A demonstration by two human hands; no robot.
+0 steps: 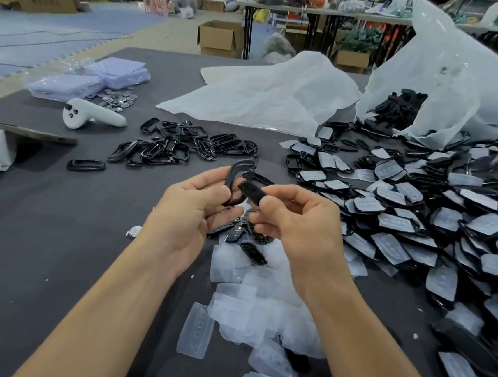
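My left hand (193, 205) grips a black oval plastic frame (238, 172) above the dark grey table (53, 245). Right beside it, my right hand (296, 220) pinches a flat black insert piece (252, 191) between thumb and fingers, its end touching the frame. Under my hands lie a few loose black inserts (252, 251) and a heap of clear soft button pads (260, 311).
A cluster of black frames (185, 145) lies ahead. A big pile of black parts with clear pads (420, 223) fills the right, spilling from a white plastic bag (464, 87). A white controller (92, 117), stacked bags (100, 79) and silver discs (117, 101) sit at left.
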